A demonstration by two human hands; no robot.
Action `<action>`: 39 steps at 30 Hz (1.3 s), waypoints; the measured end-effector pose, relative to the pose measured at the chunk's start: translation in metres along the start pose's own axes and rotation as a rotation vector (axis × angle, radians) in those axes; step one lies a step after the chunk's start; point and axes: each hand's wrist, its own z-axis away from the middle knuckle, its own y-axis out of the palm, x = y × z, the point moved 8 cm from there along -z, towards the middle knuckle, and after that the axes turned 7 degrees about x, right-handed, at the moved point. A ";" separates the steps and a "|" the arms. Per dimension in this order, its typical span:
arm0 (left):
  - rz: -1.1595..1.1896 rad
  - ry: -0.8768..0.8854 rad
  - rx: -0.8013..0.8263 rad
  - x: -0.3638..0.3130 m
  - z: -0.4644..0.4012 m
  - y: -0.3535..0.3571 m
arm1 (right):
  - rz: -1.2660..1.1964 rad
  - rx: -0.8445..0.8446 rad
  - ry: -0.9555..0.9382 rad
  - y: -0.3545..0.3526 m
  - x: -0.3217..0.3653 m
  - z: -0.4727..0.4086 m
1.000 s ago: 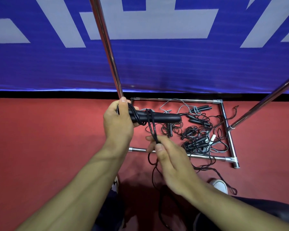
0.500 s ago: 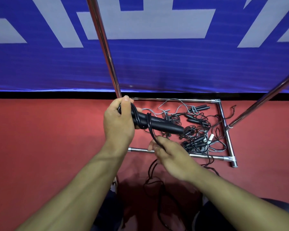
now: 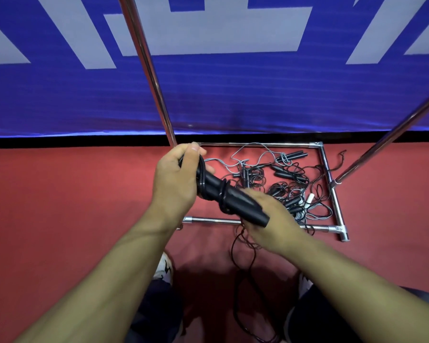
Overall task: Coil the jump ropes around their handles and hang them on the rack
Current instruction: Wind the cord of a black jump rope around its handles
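Observation:
My left hand [image 3: 175, 180] grips the upper end of a pair of black jump rope handles [image 3: 235, 201], which slant down to the right with a few turns of black rope wound round them. My right hand [image 3: 270, 219] sits just under the lower end of the handles and holds the loose black rope [image 3: 243, 263], which trails down to the red floor between my feet. The right fingers are partly hidden behind the handles. Two chrome poles of the rack [image 3: 146, 70] rise from a chrome base frame [image 3: 332, 189] on the floor.
Inside the base frame lies a tangled pile of several more jump ropes [image 3: 282, 184], black and grey, with black handles. A blue banner with pale shapes [image 3: 208, 90] stands right behind the rack. My shoes [image 3: 164, 267] are near the frame's front bar.
The handles have tilted from level to slanting down right. My right hand has swung the rope from in front of the handles to beneath their lower end.

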 end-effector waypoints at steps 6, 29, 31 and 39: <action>-0.066 -0.013 0.275 -0.002 0.008 0.021 | -0.224 -0.320 -0.015 -0.045 -0.002 -0.007; -0.099 0.170 -0.298 0.000 0.001 -0.015 | -1.050 0.170 0.285 0.068 0.035 0.018; -0.068 0.171 -0.276 -0.001 0.003 -0.012 | -0.917 0.231 0.279 0.071 0.030 0.014; 0.087 0.078 -0.363 0.009 -0.002 -0.024 | -0.795 -0.206 0.324 0.024 -0.011 0.001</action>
